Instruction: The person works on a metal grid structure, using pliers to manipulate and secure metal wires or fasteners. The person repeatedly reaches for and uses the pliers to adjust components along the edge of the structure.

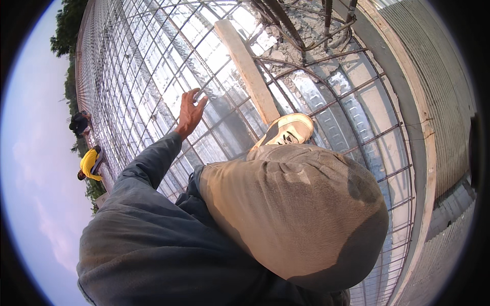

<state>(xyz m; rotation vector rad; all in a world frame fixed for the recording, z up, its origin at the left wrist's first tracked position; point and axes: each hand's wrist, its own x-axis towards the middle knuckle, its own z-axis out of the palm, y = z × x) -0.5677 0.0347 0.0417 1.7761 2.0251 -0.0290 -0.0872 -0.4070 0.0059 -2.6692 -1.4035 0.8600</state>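
My left hand (191,112) is stretched out in front of me at the end of a grey sleeve (148,168), fingers spread and holding nothing. It hovers over a grid of steel reinforcing bars (153,66) laid on shiny corrugated metal decking. My bent knee in tan trousers (296,214) fills the lower middle of the view. My tan shoe with black laces (288,130) rests on the bars just right of the hand. My right hand is not visible.
A pale wooden plank (247,69) lies across the mesh beyond the shoe. Concrete rubble and upright bars (306,25) sit at the top. A raised edge board (423,132) borders the right side. Two people, one in yellow (91,163) and one in dark clothes (79,123), crouch at the far left edge.
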